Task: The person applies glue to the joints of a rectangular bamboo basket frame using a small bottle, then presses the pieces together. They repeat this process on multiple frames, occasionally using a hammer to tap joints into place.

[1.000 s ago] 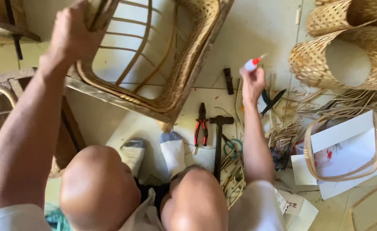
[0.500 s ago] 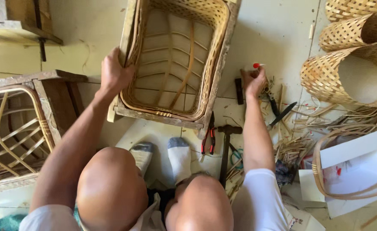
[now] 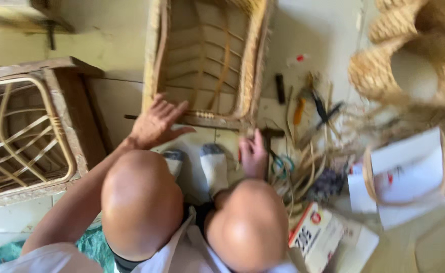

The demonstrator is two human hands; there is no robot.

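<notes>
Head view: I sit low, knees up, rattan frame [image 3: 207, 60] on the floor just past my feet
Left hand [image 3: 156, 124]: open, fingers spread, flat at the frame's near left corner
Right hand [image 3: 253, 154]: at the near right corner; I can't tell if it grips
Frame: stiff bent cane, woven rim, open ribs; looks light but bulky, best held by the rim
Right side: loose cane strips [image 3: 303, 167], pliers [image 3: 319, 107], woven baskets [image 3: 409, 55]
Left side: wooden cane-panelled piece [image 3: 30, 131]
</notes>
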